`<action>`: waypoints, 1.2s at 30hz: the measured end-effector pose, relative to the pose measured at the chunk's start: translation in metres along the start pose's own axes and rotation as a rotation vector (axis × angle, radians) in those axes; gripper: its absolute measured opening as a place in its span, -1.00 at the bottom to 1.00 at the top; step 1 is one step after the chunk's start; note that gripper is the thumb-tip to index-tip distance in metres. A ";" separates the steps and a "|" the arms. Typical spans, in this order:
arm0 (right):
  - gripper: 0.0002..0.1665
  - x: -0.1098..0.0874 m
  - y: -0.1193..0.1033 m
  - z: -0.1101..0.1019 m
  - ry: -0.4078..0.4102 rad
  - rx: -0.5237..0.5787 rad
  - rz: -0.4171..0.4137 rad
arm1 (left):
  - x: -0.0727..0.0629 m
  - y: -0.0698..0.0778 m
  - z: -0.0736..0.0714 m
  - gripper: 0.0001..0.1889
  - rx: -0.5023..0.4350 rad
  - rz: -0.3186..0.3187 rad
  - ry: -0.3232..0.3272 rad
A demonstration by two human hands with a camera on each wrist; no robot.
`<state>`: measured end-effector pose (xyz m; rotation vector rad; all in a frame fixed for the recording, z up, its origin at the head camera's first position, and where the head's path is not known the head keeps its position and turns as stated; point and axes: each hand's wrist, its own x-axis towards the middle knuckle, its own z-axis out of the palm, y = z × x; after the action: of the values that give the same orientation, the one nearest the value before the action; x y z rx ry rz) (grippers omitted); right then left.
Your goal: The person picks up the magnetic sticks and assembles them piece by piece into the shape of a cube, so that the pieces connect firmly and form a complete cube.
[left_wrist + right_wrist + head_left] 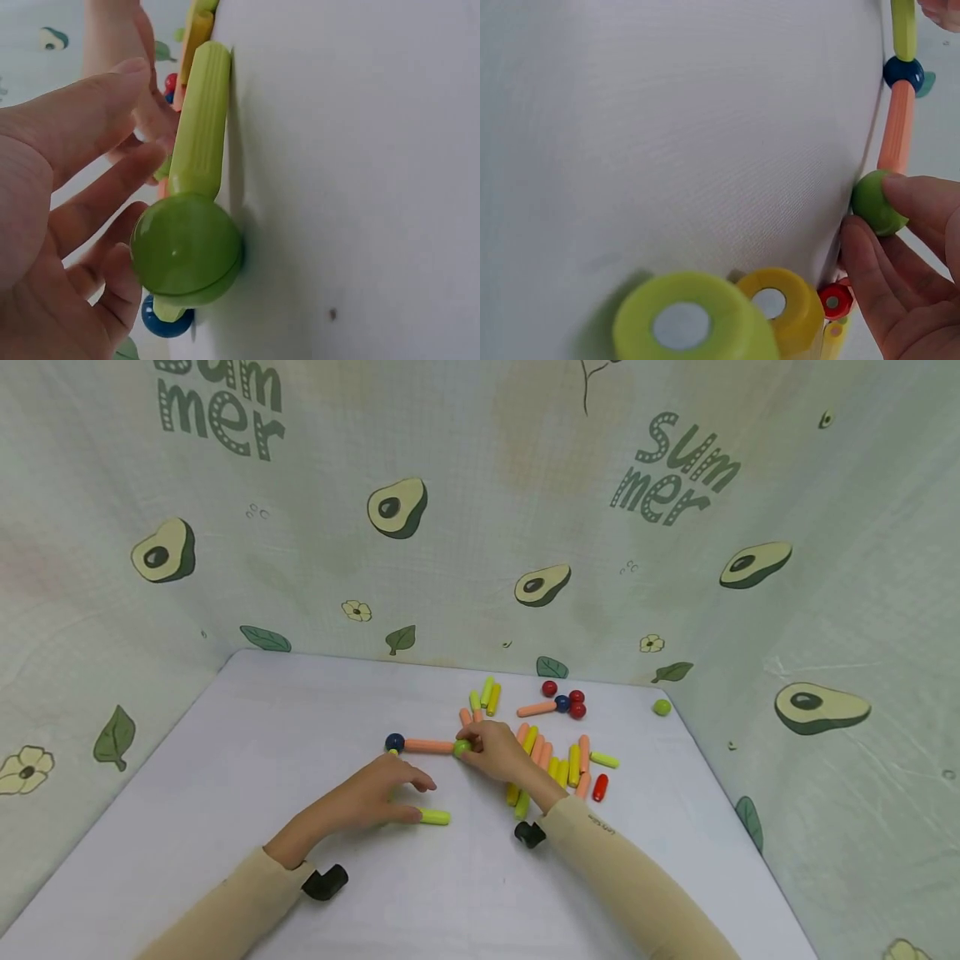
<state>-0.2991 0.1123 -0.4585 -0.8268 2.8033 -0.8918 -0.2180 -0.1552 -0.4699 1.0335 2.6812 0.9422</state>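
My right hand (501, 753) pinches a green ball (876, 204) between thumb and fingers. That ball sits at one end of an orange stick (429, 747), with a dark blue ball (394, 742) at the other. From the blue ball a yellow-green stick (904, 30) leads towards my left hand (375, 793). In the left wrist view, a second green ball (187, 247) joins this side to another yellow-green stick (201, 120), which lies on the table. Relaxed and spread, the left fingers hover beside this second ball without gripping it; whether they touch it I cannot tell.
Several yellow, orange and green sticks (573, 765) lie to the right of my right hand, with a short red piece (601, 787). Farther back are red balls (550, 688) around a blue ball (562, 703), and a lone green ball (662, 707) near the table's right edge.
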 end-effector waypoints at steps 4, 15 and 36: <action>-0.70 0.000 0.001 0.000 0.003 0.003 -0.005 | -0.004 0.003 0.005 -0.51 0.010 -0.019 -0.004; -0.69 -0.001 0.001 0.000 0.005 0.006 0.003 | -0.011 0.005 0.011 -0.64 0.017 -0.058 0.020; -0.55 -0.032 0.078 -0.083 0.170 -0.055 0.215 | -0.016 -0.001 0.019 -0.74 -0.045 -0.069 0.058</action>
<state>-0.3287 0.2251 -0.4358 -0.4624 3.0000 -0.8924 -0.2007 -0.1562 -0.4869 0.9128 2.7095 1.0291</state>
